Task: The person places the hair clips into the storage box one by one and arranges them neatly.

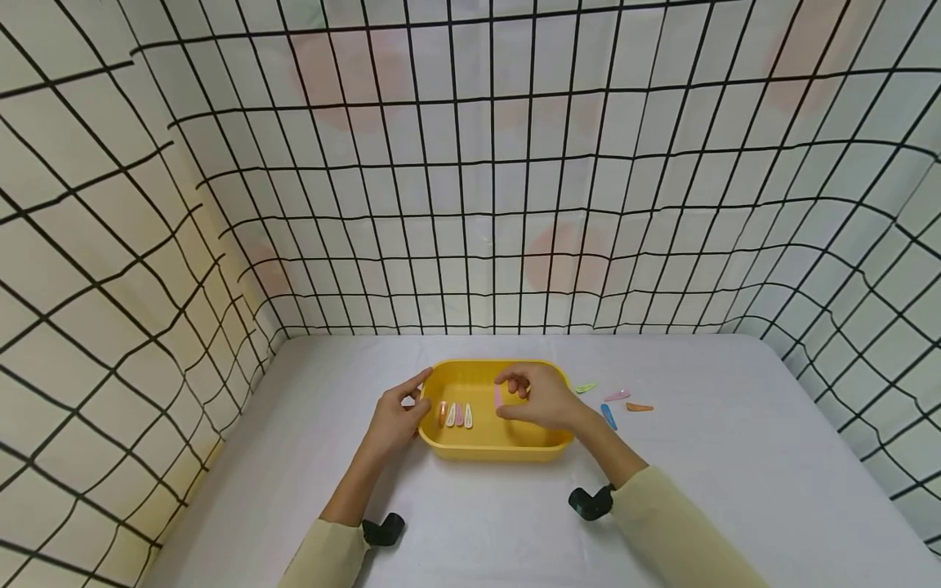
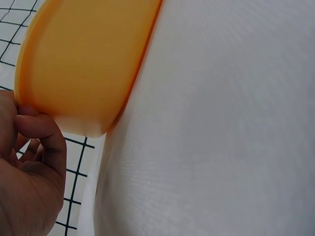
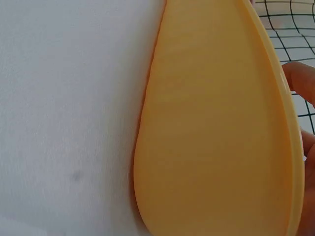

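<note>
A yellow plastic tray [image 1: 494,453] sits on the white-covered table. At its left end my left hand [image 1: 394,420] holds the rim, thumb at the edge and fingers spread along the side; the left wrist view shows this hand [image 2: 34,167] against the tray's outer wall [image 2: 93,54]. Over the tray's right half, my right hand [image 1: 542,398] pinches a pink hair clip [image 1: 497,397] lengthwise between thumb and index finger. Inside the tray on the left stand several hair clips side by side in a row: an orange clip [image 1: 443,413], then white and a pink clip [image 1: 459,415].
Right of the tray lie loose hair clips on the table: a green clip [image 1: 586,388], a pink clip [image 1: 617,395], a blue clip [image 1: 608,416] and an orange clip [image 1: 639,407]. A black wire grid [image 1: 470,212] with white cloth behind encloses the back and sides.
</note>
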{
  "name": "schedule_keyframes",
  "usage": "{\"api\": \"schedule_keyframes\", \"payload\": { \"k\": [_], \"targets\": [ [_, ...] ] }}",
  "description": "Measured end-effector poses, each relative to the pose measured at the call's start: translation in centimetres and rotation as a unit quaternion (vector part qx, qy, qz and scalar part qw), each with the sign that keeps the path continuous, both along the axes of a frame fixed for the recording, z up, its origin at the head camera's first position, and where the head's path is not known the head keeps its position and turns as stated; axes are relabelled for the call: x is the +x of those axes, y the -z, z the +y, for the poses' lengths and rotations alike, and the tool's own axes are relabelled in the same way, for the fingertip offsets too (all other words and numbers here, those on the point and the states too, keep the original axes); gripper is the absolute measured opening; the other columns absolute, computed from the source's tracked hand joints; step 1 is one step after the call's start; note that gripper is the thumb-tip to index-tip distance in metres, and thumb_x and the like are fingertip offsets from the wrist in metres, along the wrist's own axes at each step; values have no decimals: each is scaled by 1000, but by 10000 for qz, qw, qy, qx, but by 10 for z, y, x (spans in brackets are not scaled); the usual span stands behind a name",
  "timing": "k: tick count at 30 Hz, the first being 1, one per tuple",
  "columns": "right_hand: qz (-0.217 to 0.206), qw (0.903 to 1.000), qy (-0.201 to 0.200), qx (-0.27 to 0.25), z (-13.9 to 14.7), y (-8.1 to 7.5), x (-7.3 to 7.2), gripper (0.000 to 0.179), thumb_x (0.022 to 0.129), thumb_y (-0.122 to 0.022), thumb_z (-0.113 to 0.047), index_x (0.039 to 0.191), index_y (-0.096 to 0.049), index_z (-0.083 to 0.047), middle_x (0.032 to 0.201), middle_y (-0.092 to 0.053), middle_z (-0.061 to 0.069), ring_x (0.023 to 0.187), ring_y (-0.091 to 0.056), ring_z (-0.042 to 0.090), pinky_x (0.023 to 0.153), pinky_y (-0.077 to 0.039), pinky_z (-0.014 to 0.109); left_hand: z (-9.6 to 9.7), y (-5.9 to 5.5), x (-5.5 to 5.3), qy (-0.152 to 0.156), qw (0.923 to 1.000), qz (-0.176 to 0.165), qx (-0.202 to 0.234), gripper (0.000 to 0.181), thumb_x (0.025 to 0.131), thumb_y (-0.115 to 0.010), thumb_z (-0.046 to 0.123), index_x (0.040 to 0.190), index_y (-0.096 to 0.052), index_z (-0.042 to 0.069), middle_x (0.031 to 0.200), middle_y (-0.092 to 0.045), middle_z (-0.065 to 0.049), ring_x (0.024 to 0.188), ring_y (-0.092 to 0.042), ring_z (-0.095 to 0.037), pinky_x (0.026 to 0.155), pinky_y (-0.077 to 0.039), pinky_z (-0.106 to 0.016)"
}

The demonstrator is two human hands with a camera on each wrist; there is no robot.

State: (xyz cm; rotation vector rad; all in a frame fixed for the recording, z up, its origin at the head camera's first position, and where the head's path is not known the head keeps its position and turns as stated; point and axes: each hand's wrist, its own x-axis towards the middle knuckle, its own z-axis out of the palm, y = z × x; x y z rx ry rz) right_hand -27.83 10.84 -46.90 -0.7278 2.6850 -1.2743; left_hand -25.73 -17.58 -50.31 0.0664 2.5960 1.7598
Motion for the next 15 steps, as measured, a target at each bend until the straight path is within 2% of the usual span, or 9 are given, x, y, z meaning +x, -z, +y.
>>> {"api": "schedule_keyframes", "payload": {
  "k": [15],
  "targets": [
    [-580,9982,-133,121,-27,8,-6,40,81,-86,-21,117,-70,-12,93,-59,6,80,-51,17,70,-44,23,0,1,0,-58,10000,-20,-64,58,92,-63,9,147,-59,25,94,-50,-5,51,-42,-10,47,-40,-18]
  ]
}}
